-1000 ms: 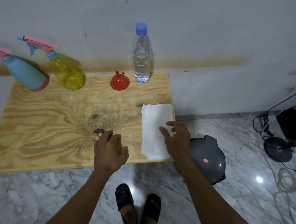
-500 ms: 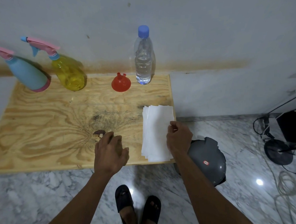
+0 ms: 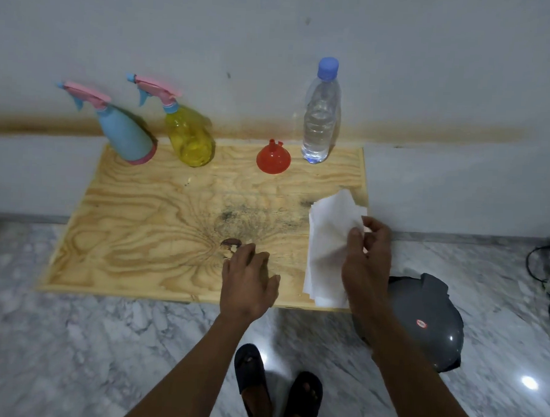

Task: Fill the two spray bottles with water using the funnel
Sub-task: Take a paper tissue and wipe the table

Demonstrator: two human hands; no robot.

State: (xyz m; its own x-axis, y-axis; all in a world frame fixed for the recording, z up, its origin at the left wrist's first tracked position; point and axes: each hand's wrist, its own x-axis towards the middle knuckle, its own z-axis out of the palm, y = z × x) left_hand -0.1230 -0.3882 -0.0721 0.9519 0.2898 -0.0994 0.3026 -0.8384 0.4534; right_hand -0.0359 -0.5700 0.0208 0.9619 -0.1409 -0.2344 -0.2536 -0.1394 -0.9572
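A blue spray bottle (image 3: pixel 124 136) and a yellow spray bottle (image 3: pixel 190 137), both with pink trigger heads, stand at the back left of the wooden table (image 3: pixel 145 220). A red funnel (image 3: pixel 273 158) sits mouth-down beside a capped clear water bottle (image 3: pixel 319 121) at the back right. My right hand (image 3: pixel 365 261) pinches the top sheet of a white paper stack (image 3: pixel 324 242) and lifts it off the table's right edge. My left hand (image 3: pixel 247 280) rests on the table near the front edge with relaxed fingers, holding nothing.
A grey helmet (image 3: pixel 427 324) lies on the marble floor just right of the table. Black cables (image 3: pixel 547 267) trail at the far right. My sandalled feet (image 3: pixel 277 387) stand in front of the table. The wall runs directly behind the table.
My right hand went from lying flat on the paper stack to pinching a sheet and raising it. The view swung left, bringing both spray bottles fully in. The left hand stayed put.
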